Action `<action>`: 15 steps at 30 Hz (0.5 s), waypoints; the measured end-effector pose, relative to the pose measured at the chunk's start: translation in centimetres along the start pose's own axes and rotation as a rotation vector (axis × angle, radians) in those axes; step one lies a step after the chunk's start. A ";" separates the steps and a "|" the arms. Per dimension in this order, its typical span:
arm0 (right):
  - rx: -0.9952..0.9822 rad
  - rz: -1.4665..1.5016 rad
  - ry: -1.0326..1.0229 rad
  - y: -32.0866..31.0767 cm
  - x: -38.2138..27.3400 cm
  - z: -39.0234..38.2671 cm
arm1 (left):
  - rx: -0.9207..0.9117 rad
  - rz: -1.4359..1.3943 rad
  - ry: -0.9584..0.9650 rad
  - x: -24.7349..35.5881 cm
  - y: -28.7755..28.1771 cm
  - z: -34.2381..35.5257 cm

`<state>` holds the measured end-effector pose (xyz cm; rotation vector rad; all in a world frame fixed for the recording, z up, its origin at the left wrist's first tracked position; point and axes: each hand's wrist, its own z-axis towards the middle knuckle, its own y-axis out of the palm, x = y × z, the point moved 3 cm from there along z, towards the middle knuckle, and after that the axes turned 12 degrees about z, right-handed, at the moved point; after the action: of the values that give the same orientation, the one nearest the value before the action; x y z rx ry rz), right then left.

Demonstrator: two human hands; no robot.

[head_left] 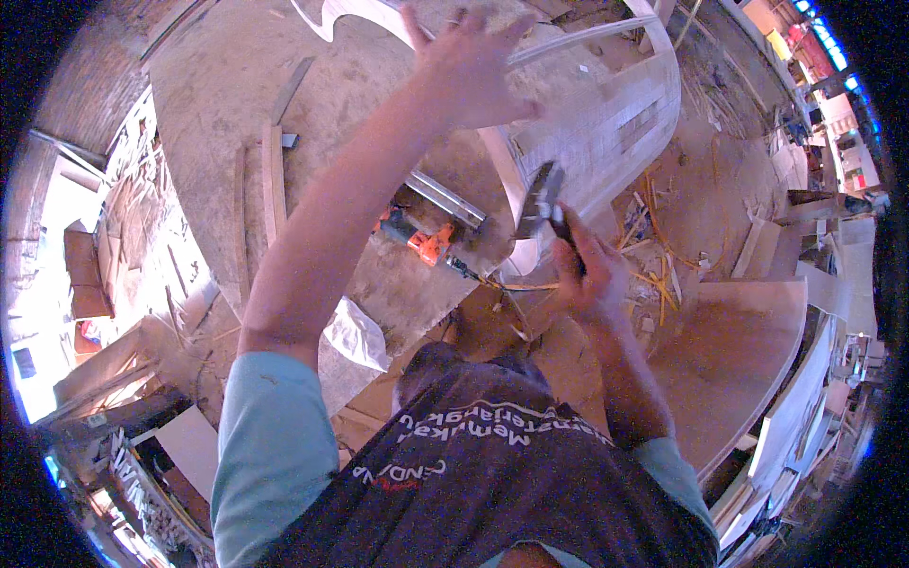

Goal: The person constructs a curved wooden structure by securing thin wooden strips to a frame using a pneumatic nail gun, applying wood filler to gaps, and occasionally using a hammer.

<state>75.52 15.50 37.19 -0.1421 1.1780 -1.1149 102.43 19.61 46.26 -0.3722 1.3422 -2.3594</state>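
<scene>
Fingers spread, my left hand point(472, 76) is over the pale curved wooden frame with a panel point(611, 128) at the top. My right hand point(592, 270) grips a dark-handled tool point(537, 204) with a dark, blurred head, held beside the frame's near end. An orange and dark power tool point(432, 244) with a hose attached lies on the board point(208, 142) beneath my left forearm, next to a metal bar point(445, 199). Whether my left fingers touch the frame is hard to tell.
Wood strips point(275, 185) and a white crumpled cloth or bag point(355, 334) lie on the board. A large curved plywood panel point(734, 360) is at the right. Scrap wood, offcuts and a yellow hose point(705, 260) cover the floor; stacked boards line both sides.
</scene>
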 end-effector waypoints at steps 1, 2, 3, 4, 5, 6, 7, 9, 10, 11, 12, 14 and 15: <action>0.064 0.028 0.010 -0.3 0.8 -0.5 | 0.180 -0.101 -0.052 -0.8 -0.5 -0.9; 0.048 0.097 0.054 -0.5 1.4 -1.2 | 0.356 -0.201 -0.106 -1.6 -0.9 -2.1; 0.039 0.168 0.096 -0.9 2.0 -2.1 | 0.553 -0.311 -0.137 -2.5 -1.3 -3.6; 0.034 0.220 0.093 -1.1 2.3 -3.1 | 0.570 -0.380 -0.258 -3.4 -1.1 -5.6; -0.115 0.193 0.152 -0.9 2.6 -4.2 | 0.616 -0.444 -0.346 -4.0 -1.1 -8.1; -0.264 0.147 0.165 -0.8 2.6 -5.4 | 0.576 -0.426 -0.449 -4.4 -0.8 -10.5; -0.413 0.101 0.178 -0.5 2.7 -6.5 | 0.550 -0.379 -0.536 -4.7 -0.7 -13.0; -0.583 0.231 0.246 2.1 2.9 -8.0 | 0.528 -0.289 -0.614 -5.1 -0.4 -17.3; -0.674 0.274 0.287 3.7 3.0 -8.5 | 0.556 -0.381 -0.677 -5.1 -0.2 -19.4; -0.699 0.312 0.270 5.3 3.0 -8.7 | 0.544 -0.482 -0.794 -5.4 0.1 -21.4; -0.732 0.331 0.261 7.2 2.9 -8.8 | 0.533 -0.404 -0.778 -5.9 -0.4 -23.1; -0.788 0.349 0.258 11.5 2.6 -9.0 | 0.477 -0.250 -0.814 -6.8 -1.7 -26.3; -0.808 0.346 0.267 13.9 2.3 -9.0 | 0.462 -0.201 -0.826 -7.2 -2.1 -27.7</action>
<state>76.89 24.61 23.19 -0.3991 1.7680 -0.3119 96.88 44.90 33.89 -1.1988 0.3834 -2.1608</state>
